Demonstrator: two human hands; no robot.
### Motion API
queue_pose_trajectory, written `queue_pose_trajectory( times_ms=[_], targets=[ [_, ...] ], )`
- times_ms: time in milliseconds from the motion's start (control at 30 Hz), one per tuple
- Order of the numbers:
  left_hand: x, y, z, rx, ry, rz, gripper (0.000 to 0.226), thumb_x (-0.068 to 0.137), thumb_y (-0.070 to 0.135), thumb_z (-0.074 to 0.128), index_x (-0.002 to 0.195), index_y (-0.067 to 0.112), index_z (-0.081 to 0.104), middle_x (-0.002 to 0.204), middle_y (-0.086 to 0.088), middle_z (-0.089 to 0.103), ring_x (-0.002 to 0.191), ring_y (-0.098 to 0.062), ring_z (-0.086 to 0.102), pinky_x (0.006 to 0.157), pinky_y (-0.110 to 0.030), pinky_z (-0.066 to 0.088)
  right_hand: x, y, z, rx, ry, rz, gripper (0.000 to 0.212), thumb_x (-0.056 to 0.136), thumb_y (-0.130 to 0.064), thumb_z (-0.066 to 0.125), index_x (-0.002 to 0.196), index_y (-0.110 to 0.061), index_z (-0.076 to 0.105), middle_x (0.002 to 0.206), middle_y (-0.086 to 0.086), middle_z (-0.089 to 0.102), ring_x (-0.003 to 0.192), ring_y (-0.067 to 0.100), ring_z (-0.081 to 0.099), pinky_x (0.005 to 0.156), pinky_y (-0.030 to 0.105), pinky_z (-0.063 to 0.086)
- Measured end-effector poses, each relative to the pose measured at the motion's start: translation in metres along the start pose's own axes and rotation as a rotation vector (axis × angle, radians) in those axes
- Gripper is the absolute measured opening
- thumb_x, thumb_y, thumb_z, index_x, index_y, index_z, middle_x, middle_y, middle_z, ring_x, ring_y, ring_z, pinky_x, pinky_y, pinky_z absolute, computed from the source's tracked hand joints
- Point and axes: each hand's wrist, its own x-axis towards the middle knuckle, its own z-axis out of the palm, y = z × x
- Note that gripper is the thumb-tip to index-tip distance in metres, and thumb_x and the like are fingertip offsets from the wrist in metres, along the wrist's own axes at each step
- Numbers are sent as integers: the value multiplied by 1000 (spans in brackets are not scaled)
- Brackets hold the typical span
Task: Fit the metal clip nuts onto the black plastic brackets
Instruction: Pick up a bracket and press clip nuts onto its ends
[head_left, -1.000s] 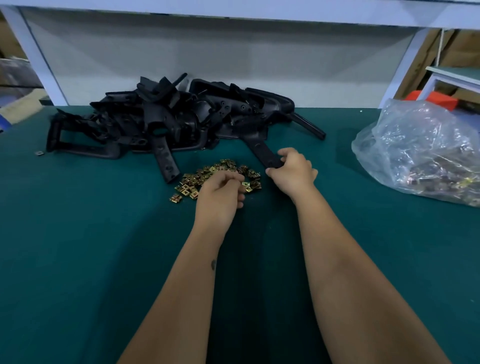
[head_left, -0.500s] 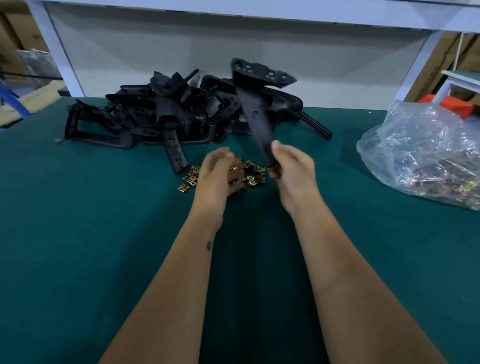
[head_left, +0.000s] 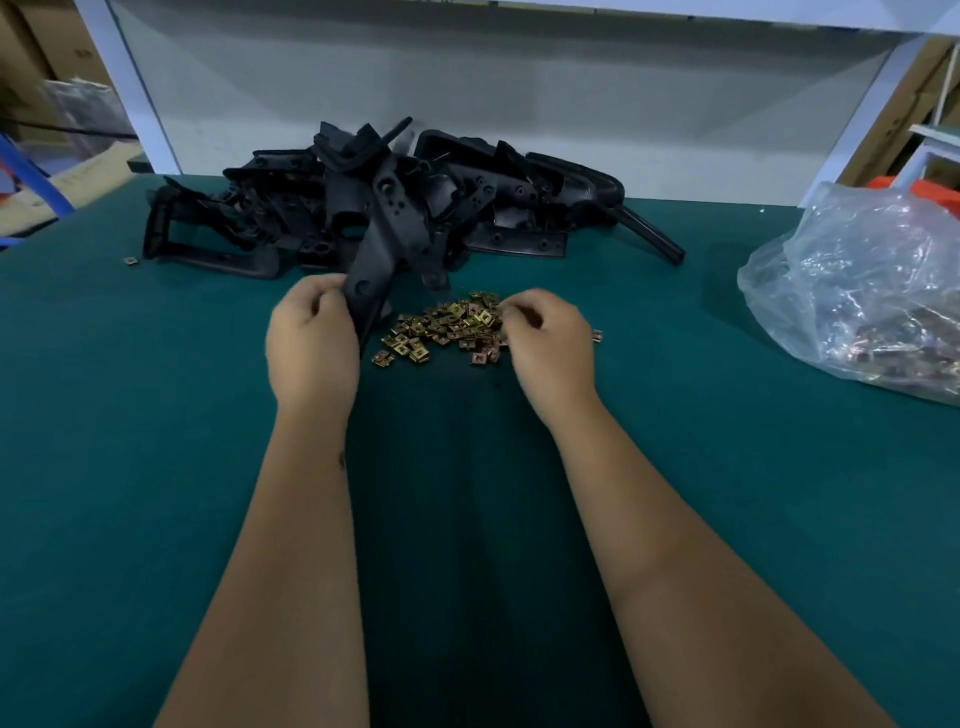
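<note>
The left hand (head_left: 311, 348) grips a black bracket (head_left: 376, 249), tilted up from the mat (head_left: 156, 467). The right hand (head_left: 550, 343) has curled fingers over the nuts (head_left: 441, 330); whether it pinches one, I cannot tell. Behind is the bracket pile (head_left: 467, 208). No writing is readable.

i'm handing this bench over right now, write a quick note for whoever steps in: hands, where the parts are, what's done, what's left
Left hand: grips one long black plastic bracket by its lower end, raised above the green mat.
Right hand: fingers curled at the edge of the loose pile of small brass-coloured metal clip nuts; whether it pinches one cannot be told.
Heap of black plastic brackets lies behind the nuts. Clear plastic bag at far right.
Done: bracket picked up.
Left: no nut visibly fitted on it yet; then the heap.
</note>
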Motion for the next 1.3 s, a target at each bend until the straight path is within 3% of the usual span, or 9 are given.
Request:
queue_pose_trajectory(
  times_ms=[67, 167, 333, 467, 600, 733, 867, 1067, 1300],
  targets=[
    [-3, -1, 0, 32, -22, -15, 40, 93, 37, 44, 54, 29, 44, 51, 13, 36, 52, -12, 29, 57, -32, 25, 2, 3, 1, -71, -67, -8, 19, 94, -21, 56, 104, -26, 71, 98, -10, 62, 90, 6, 56, 76, 22, 43],
    [-7, 1, 6, 50, -76, -25, 55, 95, 46, 48, 50, 26, 24, 46, 9, 22, 47, -11, 17, 54, -31, 14, -1, 3, 12, -469, -221, -198, 29, 93, -32, 61, 120, -27, 69, 110, -2, 52, 107, 18, 40, 91, 27, 32],
    [-6, 0, 12, 213, -120, -10, 56, 96, 49, 47, 44, 29, 42, 40, 10, 34, 50, -17, 28, 53, -32, 19, -1, 0, 12, -613, -215, -268, 26, 94, -28, 59, 117, -29, 70, 114, -3, 55, 113, 23, 42, 94, 35, 30],
    [-7, -3, 14, 286, -121, 43, 31, 94, 48, 51, 74, 27, 61, 65, 7, 55, 64, -17, 50, 55, -30, 34, -3, -1, 12, -644, -152, -226, 18, 93, -26, 60, 108, -26, 71, 113, 1, 55, 112, 25, 43, 91, 35, 31],
    [-10, -6, 18, 350, -165, 105, 35, 88, 60, 55, 89, 27, 66, 79, 9, 63, 77, -14, 58, 61, -30, 41, -4, -1, 13, -701, -134, -182, 13, 93, -28, 61, 102, -20, 66, 117, 2, 49, 113, 26, 39, 93, 34, 31],
    [-10, -9, 20, 442, -212, 168, 36, 80, 65, 65, 86, 30, 62, 80, 13, 62, 77, -13, 57, 61, -30, 43, -6, -1, 5, -264, 47, -122, 8, 91, -13, 63, 99, -14, 65, 96, -4, 63, 99, 20, 57, 84, 31, 47],
    [-10, -9, 21, 502, -233, 210, 30, 78, 62, 69, 85, 33, 63, 77, 15, 62, 72, -1, 54, 60, -25, 46, -3, 3, -12, 257, 132, 123, 20, 92, -8, 62, 110, -16, 68, 87, -16, 64, 78, -6, 63, 68, 5, 46],
    [-12, -8, 22, 552, -245, 253, 27, 78, 61, 69, 85, 35, 64, 76, 16, 62, 73, -2, 55, 58, -25, 44, 1, -1, -22, 919, 42, 311, 12, 93, 1, 60, 90, -8, 66, 81, 7, 72, 73, 14, 69, 68, 23, 55],
    [-12, -10, 22, 562, -250, 281, 26, 78, 60, 69, 84, 35, 64, 74, 16, 62, 69, 0, 54, 54, -24, 40, -1, 1, -25, 886, -1, 370, 8, 93, -12, 66, 88, -18, 67, 65, -1, 66, 54, 9, 59, 49, 20, 47]
  ],
)
